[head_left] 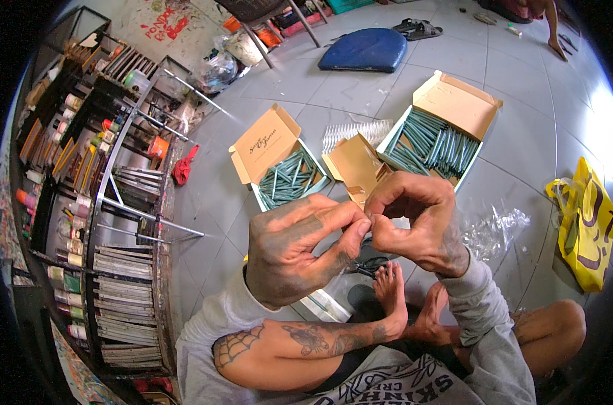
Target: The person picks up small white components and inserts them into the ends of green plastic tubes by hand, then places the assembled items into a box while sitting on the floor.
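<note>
My left hand (296,246) and my right hand (418,219) meet in front of me, raised above the floor. Thumb and forefinger of each are pinched together, the fingertips touching or nearly so. Whatever they hold, if anything, is too small or hidden to make out. Just beyond them an opened brown cardboard box (353,162) is partly covered by my right hand. To its left, a lidded carton (266,138) holds many thin green sticks (289,179). A larger open carton (458,101) on the right holds more green sticks (435,145), some in neat rows.
Clear ridged plastic (357,133) lies behind the brown box. Crumpled clear wrap (492,229) and a yellow bag (583,226) are at right. A crowded shelf rack (124,270) lines the left. Farther off are a blue cushion (364,50), sandals (418,29) and another person's leg (553,30).
</note>
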{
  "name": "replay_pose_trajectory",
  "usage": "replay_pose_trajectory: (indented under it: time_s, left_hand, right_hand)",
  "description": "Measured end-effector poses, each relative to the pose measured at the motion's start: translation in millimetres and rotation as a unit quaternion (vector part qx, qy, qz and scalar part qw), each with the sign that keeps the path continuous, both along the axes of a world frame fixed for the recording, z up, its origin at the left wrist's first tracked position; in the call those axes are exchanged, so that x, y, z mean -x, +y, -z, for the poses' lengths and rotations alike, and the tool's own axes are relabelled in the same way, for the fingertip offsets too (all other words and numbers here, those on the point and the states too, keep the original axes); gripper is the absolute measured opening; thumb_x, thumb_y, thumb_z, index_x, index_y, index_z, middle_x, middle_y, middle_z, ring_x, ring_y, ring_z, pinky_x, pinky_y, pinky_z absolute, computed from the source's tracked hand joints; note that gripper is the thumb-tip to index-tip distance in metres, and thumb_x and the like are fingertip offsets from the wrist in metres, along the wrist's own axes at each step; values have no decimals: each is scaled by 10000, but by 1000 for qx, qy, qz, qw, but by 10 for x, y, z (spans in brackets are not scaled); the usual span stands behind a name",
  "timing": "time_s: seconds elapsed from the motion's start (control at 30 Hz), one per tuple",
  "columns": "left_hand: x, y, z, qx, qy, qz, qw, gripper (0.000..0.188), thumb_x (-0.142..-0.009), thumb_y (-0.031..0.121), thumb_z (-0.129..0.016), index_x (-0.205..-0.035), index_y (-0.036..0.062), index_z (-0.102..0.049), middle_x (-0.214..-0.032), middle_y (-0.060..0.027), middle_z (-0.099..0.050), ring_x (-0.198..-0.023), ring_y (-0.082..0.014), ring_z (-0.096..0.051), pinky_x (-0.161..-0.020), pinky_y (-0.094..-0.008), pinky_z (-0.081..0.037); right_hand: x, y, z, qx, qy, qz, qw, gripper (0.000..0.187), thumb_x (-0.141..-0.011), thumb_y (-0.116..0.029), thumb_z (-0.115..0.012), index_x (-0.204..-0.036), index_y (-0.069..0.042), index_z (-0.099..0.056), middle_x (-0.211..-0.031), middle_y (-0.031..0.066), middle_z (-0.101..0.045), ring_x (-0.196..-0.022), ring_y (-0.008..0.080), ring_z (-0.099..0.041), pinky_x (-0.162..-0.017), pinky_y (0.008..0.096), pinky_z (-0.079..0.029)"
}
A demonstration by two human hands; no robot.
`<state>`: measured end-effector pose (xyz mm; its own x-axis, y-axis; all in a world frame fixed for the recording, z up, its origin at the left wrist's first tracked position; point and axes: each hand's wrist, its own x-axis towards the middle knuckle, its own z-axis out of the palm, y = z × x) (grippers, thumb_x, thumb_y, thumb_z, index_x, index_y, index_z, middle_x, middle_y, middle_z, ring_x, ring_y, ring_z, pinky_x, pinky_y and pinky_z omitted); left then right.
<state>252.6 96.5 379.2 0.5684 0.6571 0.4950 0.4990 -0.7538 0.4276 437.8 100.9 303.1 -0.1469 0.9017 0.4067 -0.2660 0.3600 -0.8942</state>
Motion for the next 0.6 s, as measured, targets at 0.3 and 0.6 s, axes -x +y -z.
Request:
replay_pose_trajectory:
  time_s: [0.3, 0.6]
  left_hand:
    - [43, -4, -67, 133, -32, -32, 990, 103, -863, 88, -743, -918, 1, -738, -735, -6, -645, -518, -28, -400, -469, -222, -307]
    - [104, 52, 75, 157, -109, -23, 981, 103, -879, 97, -740, -934, 10, -747, -742, 28, -637, -494, 4, -350, -442, -205, -258]
  right_hand:
    - [-43, -30, -80, 60, 72, -84, 992, 46, -847, -1, -650, -867, 30, -678, -812, 73, -712, -780, 122, -683, -722, 275, -560]
    - [-17, -12, -13, 62, 130, -124, 982, 76, -884, 5, -661, -942, 55, -656, -882, 106, -718, -851, 149, -693, -783, 295, -572]
